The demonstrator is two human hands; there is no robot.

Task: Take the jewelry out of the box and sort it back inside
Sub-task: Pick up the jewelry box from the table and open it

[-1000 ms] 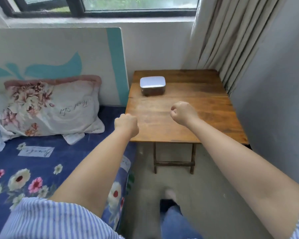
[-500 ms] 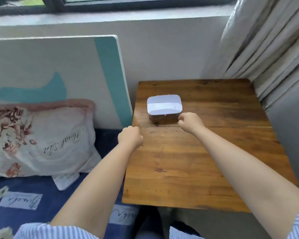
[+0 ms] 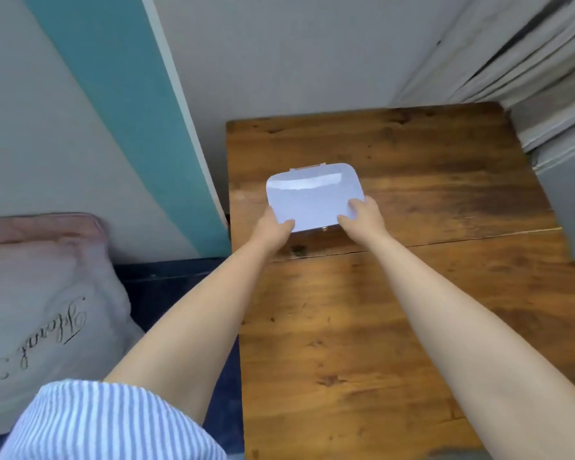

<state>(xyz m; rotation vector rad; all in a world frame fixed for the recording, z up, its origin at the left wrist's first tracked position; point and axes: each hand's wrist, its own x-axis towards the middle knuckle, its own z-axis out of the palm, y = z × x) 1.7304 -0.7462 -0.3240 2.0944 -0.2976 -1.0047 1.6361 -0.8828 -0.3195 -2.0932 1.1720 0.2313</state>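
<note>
A pale lilac jewelry box [image 3: 312,194] with rounded corners sits closed on the wooden table [image 3: 395,327], toward its far left part. A small gold clasp shows at its near edge and a hinge at its far edge. My left hand [image 3: 273,229] grips the box's near left corner, thumb on the lid. My right hand [image 3: 362,217] grips the near right corner, fingers on the lid. No jewelry is visible; the inside of the box is hidden.
A white and teal board [image 3: 130,111] leans against the wall left of the table. A pillow [image 3: 40,310] lies on the bed at the left. Curtains [image 3: 518,54] hang at the right rear, by the table's far right corner.
The view has moved closer to the table. Both hands went from closed fists short of the box to gripping its near corners.
</note>
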